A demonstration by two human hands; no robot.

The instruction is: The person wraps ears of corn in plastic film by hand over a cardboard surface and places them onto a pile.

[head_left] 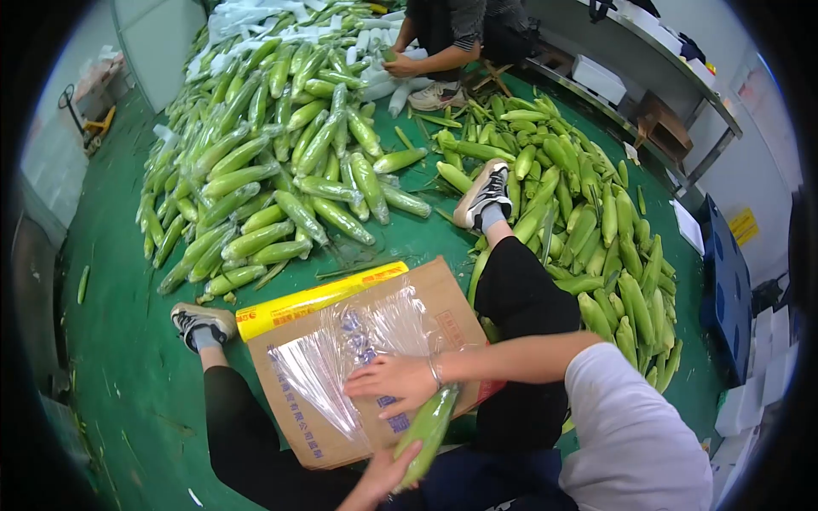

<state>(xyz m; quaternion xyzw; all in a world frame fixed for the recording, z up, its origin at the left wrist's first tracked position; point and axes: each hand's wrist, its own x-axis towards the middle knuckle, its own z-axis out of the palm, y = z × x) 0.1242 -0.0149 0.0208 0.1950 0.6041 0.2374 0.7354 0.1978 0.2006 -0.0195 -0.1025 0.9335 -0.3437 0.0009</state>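
My left hand [385, 475] grips the lower end of a green ear of corn [430, 430] in its husk, which has a glossy look as if wrapped in clear film. My right hand [394, 380] lies flat with fingers spread on a sheet of clear plastic film [319, 366]. Under the film, a cardboard sheet [311, 439] with blue printing rests across my legs. A long yellow box [324, 300], printed in red, lies along the cardboard's far edge. The upper end of the corn is close below my right wrist.
A large heap of film-wrapped corn [247, 179] covers the green floor [111, 341] ahead and left. Another heap of corn [588, 230] without visible film lies right. Beyond, another person [464, 43] sits handling corn. A metal table [656, 34] and blue panel [724, 289] stand right.
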